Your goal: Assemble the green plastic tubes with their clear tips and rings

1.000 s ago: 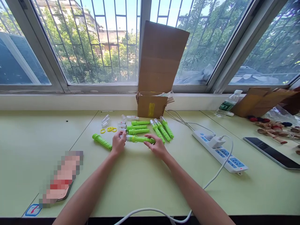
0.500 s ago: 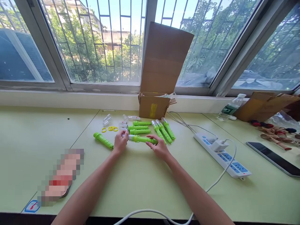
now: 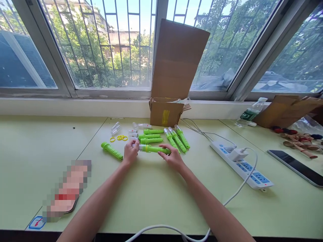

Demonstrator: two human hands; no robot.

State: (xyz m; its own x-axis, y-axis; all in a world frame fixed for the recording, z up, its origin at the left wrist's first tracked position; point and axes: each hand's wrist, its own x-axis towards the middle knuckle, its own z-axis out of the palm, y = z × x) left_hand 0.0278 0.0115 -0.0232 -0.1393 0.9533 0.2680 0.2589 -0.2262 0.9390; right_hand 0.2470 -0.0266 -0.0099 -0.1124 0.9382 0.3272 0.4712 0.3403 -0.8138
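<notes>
A green plastic stick with a clear tip (image 3: 152, 149) lies level between my two hands, just above the table. My left hand (image 3: 131, 152) pinches its clear end, and part of that end is hidden by the fingers. The fingers of my right hand (image 3: 173, 156) close on the green end. Beyond it are several bare green handles (image 3: 151, 140) in a row. Three green sticks with clear tips (image 3: 177, 140) lie to the right. One more green handle (image 3: 112, 151) rests left of my left hand, near yellow rings (image 3: 122, 137) and clear plastic caps (image 3: 115, 128).
A cardboard box (image 3: 165, 113) with its flap raised stands against the window wall. On the right are a white power strip (image 3: 243, 166) with cables, a dark phone (image 3: 297, 167), a water bottle (image 3: 251, 113) and wooden toys (image 3: 300, 143). A blurred-out object (image 3: 68, 191) lies front left.
The view has shifted very slightly. Both hands keep the same grip on the green stick, with no clear movement of the things on the table.
</notes>
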